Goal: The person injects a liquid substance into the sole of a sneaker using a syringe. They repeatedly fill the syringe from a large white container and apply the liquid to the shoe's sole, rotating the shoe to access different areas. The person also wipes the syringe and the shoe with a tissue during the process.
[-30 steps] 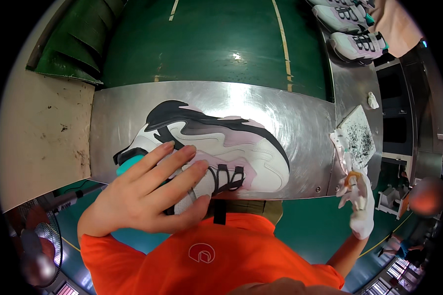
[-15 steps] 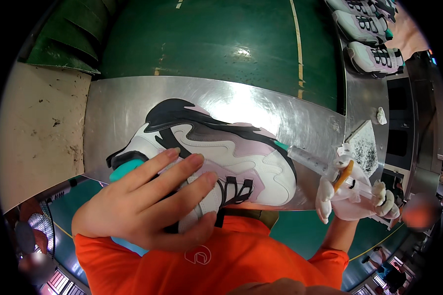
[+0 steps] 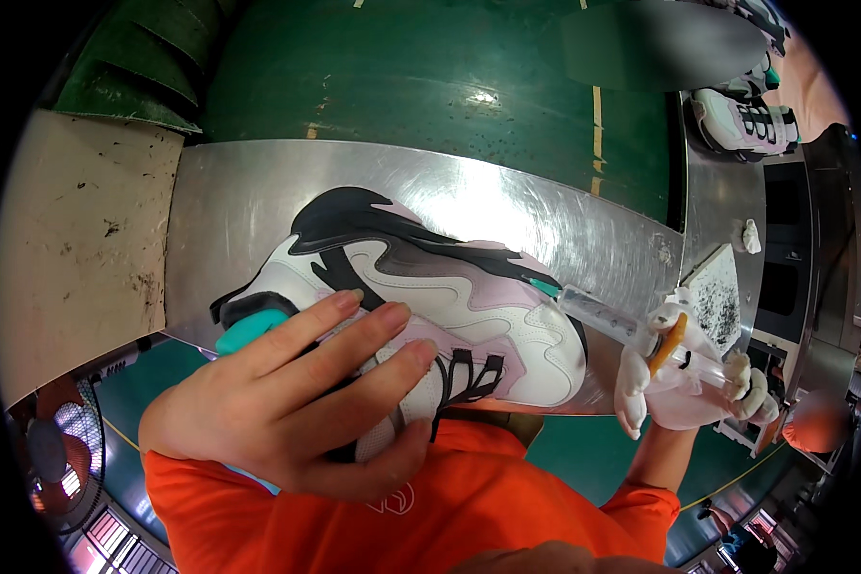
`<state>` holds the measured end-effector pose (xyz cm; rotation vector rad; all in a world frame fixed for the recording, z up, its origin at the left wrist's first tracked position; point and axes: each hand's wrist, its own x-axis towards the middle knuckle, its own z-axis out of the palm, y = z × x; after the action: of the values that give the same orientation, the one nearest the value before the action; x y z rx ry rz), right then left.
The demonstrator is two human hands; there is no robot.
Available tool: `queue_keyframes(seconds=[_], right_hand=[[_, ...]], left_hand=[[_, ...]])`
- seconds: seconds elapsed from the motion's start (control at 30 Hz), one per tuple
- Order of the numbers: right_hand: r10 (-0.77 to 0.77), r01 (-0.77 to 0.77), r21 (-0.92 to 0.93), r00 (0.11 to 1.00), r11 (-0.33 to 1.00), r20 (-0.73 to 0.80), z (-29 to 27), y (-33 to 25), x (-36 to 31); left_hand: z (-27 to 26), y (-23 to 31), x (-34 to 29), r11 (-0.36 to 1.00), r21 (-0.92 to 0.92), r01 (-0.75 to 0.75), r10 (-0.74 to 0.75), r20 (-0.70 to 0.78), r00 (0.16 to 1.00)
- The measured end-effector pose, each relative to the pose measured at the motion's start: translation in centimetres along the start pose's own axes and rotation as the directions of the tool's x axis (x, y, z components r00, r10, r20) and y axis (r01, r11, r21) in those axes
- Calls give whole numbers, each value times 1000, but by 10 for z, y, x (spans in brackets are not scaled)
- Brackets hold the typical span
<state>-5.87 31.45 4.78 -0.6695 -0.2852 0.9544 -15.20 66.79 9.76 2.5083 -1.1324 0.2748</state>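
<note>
A white, lilac and black sneaker (image 3: 469, 287) lies on its side on the metal bench, its toe to the right and its sole facing away from me. My left hand (image 3: 306, 392), bare, is closed over its upper near the laces and collar, fingers spaced along the side. A teal piece (image 3: 249, 330) shows at the collar. In its white glove, my right hand (image 3: 694, 378) grips a clear syringe (image 3: 598, 314). The syringe's teal tip (image 3: 543, 286) is at the seam between upper and sole near the toe. A tapered orange-tan piece (image 3: 670, 346) shows by the glove; its kind is unclear.
The metal bench (image 3: 230, 210) borders a green surface (image 3: 430, 86). At the right lie a black-speckled white pad (image 3: 716, 297) and a crumpled white scrap (image 3: 751, 235). More sneakers (image 3: 744, 122) stand at the upper right. A stained beige board (image 3: 96, 249) adjoins the left side.
The sneaker and my left hand have shifted slightly rightward in the picture. Along the seam, the syringe tip sits a little farther from the toe. A blurred grey shape has appeared at the top right.
</note>
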Motion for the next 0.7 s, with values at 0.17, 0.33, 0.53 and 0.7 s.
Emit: queue_keyframes(seconds=[0.17, 0.33, 0.53, 0.7], right_hand=[[-25, 25, 28, 999, 999, -21, 3, 2, 0], [-202, 174, -160, 962, 972, -182, 8, 0, -29], [-658, -8, -696, 316, 718, -683, 23, 39, -89], [-609, -454, -803, 528, 387, -592, 11, 54, -123]], left_hand=[[-3, 1, -1, 1000, 4, -2, 2, 9, 1000], [-3, 1, 0, 1000, -2, -5, 5, 14, 1000], [-7, 8, 16, 998, 33, 61, -61, 5, 998], [-2, 11, 7, 992, 98, 79, -80, 11, 997]])
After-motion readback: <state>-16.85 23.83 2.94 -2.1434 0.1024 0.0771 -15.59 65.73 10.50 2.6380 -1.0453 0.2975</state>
